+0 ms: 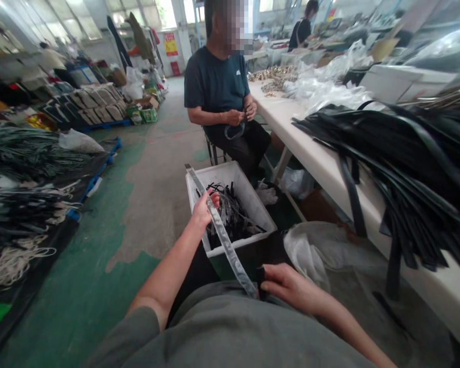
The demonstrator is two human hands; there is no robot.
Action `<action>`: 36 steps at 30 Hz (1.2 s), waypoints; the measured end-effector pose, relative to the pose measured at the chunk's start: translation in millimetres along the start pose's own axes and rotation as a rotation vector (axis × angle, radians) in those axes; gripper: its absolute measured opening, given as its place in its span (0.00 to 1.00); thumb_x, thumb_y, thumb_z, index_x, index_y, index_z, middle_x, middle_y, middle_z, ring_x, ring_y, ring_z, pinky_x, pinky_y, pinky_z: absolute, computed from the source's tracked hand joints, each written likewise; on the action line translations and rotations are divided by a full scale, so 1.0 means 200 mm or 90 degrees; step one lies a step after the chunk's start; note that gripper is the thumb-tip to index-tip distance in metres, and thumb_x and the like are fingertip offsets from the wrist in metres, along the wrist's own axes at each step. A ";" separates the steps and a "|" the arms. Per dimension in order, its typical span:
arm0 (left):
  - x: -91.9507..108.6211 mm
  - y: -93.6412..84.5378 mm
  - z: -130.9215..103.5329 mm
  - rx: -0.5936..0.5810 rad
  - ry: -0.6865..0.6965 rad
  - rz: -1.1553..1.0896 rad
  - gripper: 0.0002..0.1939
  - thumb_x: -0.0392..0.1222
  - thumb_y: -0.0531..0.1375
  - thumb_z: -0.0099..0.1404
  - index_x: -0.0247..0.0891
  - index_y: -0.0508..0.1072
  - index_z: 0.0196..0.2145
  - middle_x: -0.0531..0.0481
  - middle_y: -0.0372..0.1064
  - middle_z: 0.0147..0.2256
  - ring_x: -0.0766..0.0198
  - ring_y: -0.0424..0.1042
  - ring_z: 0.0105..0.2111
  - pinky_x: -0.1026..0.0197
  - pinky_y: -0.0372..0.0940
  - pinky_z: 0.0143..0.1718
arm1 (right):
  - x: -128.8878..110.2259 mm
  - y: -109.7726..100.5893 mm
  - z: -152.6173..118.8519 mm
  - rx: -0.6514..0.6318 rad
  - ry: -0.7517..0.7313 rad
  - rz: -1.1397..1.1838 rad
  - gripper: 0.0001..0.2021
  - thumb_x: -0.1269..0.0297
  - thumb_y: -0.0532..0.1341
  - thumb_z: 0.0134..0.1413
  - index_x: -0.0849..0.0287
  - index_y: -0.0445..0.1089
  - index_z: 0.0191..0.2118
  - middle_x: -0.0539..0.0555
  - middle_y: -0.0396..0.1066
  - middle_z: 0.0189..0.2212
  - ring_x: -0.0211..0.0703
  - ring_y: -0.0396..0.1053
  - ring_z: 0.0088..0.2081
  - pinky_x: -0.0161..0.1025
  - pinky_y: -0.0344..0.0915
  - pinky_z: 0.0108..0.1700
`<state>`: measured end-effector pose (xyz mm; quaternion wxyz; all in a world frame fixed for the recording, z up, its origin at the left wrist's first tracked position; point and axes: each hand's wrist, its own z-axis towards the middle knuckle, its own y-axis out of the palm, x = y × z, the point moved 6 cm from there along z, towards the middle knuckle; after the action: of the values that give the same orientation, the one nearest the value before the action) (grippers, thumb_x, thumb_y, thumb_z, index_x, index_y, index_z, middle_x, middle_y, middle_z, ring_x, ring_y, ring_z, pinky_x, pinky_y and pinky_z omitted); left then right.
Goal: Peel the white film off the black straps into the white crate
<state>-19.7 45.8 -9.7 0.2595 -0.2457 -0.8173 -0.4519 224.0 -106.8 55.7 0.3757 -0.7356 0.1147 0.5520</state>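
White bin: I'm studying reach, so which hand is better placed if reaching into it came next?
Probably the left hand: it holds the silvery strip, apparently above the white bin's left side. The right hand sits farther back, close to the shirt.

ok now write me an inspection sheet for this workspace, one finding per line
surface: white table, black strips heaped on it and hanging over its edge
job's things: grey strip slanting over a white bin that holds more strips
clutter: plastic bags on the table
grip: left hand holds the grey strip; right hand pinches a dark piece near its lower end
cables: nothing seen
surroundings: seated co-worker ahead, bundled goods on blue pallets at left
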 end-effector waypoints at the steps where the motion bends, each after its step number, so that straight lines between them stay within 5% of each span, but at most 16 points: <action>1: -0.01 0.02 -0.03 -0.030 0.016 0.026 0.11 0.43 0.61 0.65 0.35 0.72 0.43 0.51 0.74 0.27 0.70 0.71 0.22 0.69 0.65 0.25 | 0.02 0.02 0.02 -0.020 0.008 0.067 0.12 0.58 0.57 0.61 0.56 0.75 0.33 0.50 0.74 0.29 0.41 0.71 0.30 0.36 0.68 0.33; 5: -0.16 0.05 -0.22 -0.206 -0.006 0.176 0.17 0.47 0.65 0.60 0.35 0.74 0.43 0.49 0.73 0.27 0.69 0.69 0.22 0.68 0.63 0.24 | 0.08 -0.13 0.17 0.109 0.006 0.242 0.17 0.51 0.58 0.59 0.57 0.75 0.45 0.56 0.76 0.41 0.47 0.73 0.43 0.45 0.70 0.46; 9: -0.34 0.01 -0.42 -0.357 -0.084 0.355 0.18 0.51 0.64 0.60 0.35 0.76 0.40 0.46 0.74 0.28 0.67 0.69 0.24 0.66 0.64 0.26 | 0.07 -0.41 0.30 0.286 -0.077 0.281 0.17 0.48 0.63 0.53 0.57 0.77 0.39 0.56 0.63 0.61 0.53 0.61 0.61 0.50 0.59 0.60; 13: -0.43 -0.02 -0.55 -0.439 -0.119 0.490 0.18 0.54 0.62 0.62 0.37 0.77 0.41 0.45 0.74 0.30 0.65 0.70 0.25 0.64 0.64 0.29 | 0.09 -0.53 0.40 0.356 -0.097 0.350 0.16 0.49 0.65 0.51 0.56 0.77 0.37 0.55 0.68 0.57 0.50 0.61 0.61 0.49 0.56 0.61; 18: -0.45 -0.04 -0.59 -0.450 -0.094 0.535 0.20 0.56 0.60 0.62 0.38 0.76 0.42 0.46 0.73 0.30 0.65 0.69 0.27 0.64 0.63 0.31 | 0.21 -0.50 0.42 0.444 -0.022 0.567 0.19 0.50 0.69 0.42 0.57 0.75 0.38 0.56 0.76 0.45 0.46 0.71 0.47 0.43 0.66 0.51; 22: -0.48 -0.07 -0.58 -0.459 -0.115 0.567 0.22 0.57 0.59 0.62 0.36 0.75 0.43 0.46 0.73 0.29 0.66 0.68 0.25 0.64 0.62 0.29 | 0.23 -0.45 0.41 0.406 -0.014 0.612 0.18 0.51 0.69 0.44 0.58 0.73 0.37 0.57 0.76 0.46 0.44 0.72 0.45 0.40 0.68 0.46; 26: -0.46 -0.04 -0.57 -0.473 -0.067 0.605 0.23 0.56 0.59 0.63 0.35 0.74 0.45 0.44 0.74 0.36 0.63 0.72 0.32 0.61 0.66 0.36 | 0.15 -0.44 0.41 0.382 -0.039 0.456 0.17 0.50 0.65 0.50 0.60 0.75 0.38 0.58 0.77 0.44 0.46 0.72 0.45 0.42 0.67 0.47; 30: -0.36 0.11 -0.57 -0.457 0.161 0.590 0.27 0.54 0.63 0.59 0.36 0.69 0.52 0.42 0.72 0.48 0.54 0.69 0.49 0.52 0.62 0.53 | 0.00 -0.34 0.42 0.312 -0.075 0.234 0.11 0.55 0.63 0.52 0.58 0.77 0.34 0.53 0.79 0.37 0.50 0.74 0.45 0.51 0.62 0.55; 33: -0.33 0.20 -0.59 -0.402 0.285 0.575 0.25 0.58 0.57 0.64 0.35 0.72 0.48 0.43 0.73 0.42 0.54 0.70 0.45 0.52 0.63 0.50 | -0.12 -0.26 0.38 0.290 -0.135 0.083 0.06 0.62 0.63 0.53 0.54 0.78 0.33 0.50 0.79 0.38 0.52 0.71 0.53 0.57 0.46 0.65; 36: -0.38 0.23 -0.64 -0.430 0.310 0.630 0.23 0.58 0.51 0.67 0.35 0.74 0.41 0.44 0.73 0.37 0.58 0.70 0.37 0.55 0.65 0.43 | -0.17 -0.26 0.28 0.338 -0.131 0.087 0.06 0.62 0.62 0.55 0.52 0.78 0.34 0.50 0.79 0.38 0.50 0.72 0.52 0.56 0.45 0.66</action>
<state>92.5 -56.9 27.5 0.5237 -0.5521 -0.3378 -0.5540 201.7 -41.1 102.9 0.5268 -0.5422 0.2653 0.5984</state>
